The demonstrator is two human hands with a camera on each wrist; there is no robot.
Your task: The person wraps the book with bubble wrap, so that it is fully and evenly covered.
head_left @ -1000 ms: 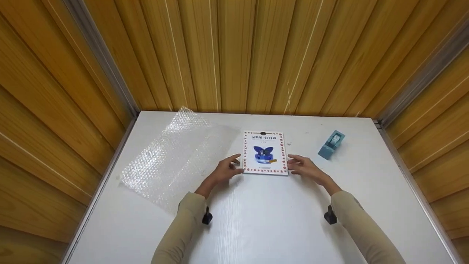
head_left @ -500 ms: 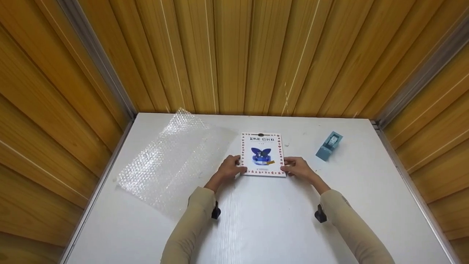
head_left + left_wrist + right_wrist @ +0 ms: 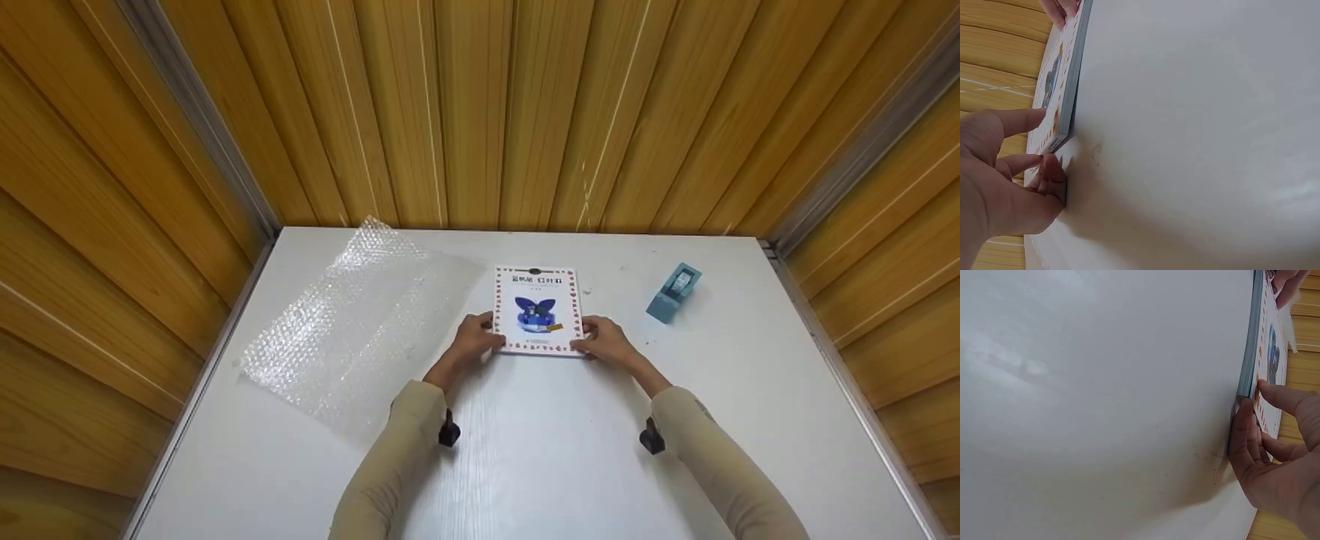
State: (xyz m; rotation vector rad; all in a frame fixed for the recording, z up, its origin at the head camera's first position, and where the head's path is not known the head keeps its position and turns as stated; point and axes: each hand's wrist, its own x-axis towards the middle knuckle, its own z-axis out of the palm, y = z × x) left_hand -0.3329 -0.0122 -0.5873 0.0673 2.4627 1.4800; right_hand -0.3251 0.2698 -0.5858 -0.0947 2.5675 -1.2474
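A white book (image 3: pixel 537 311) with a red-dotted border and a blue butterfly picture lies face up near the table's back. The left hand (image 3: pixel 474 337) grips its left edge, thumb on the cover. On the opposite edge the right hand (image 3: pixel 604 341) has its thumb on the cover too. In the left wrist view the left hand (image 3: pixel 1013 174) has its other fingers curled beside the book's corner (image 3: pixel 1064 121). The right wrist view shows the right hand (image 3: pixel 1280 455) with fingers at the lower side of the book (image 3: pixel 1249 349).
A sheet of bubble wrap (image 3: pixel 352 337) lies flat on the white table (image 3: pixel 547 465), left of the book. To the right stands a teal tape dispenser (image 3: pixel 673 293). Wood-patterned panels (image 3: pixel 480 112) rise along the table's back and sides.
Both hands have moved inward from beside the book to hold its side edges, thumbs now on the cover. The book, bubble wrap and dispenser show little change of place.
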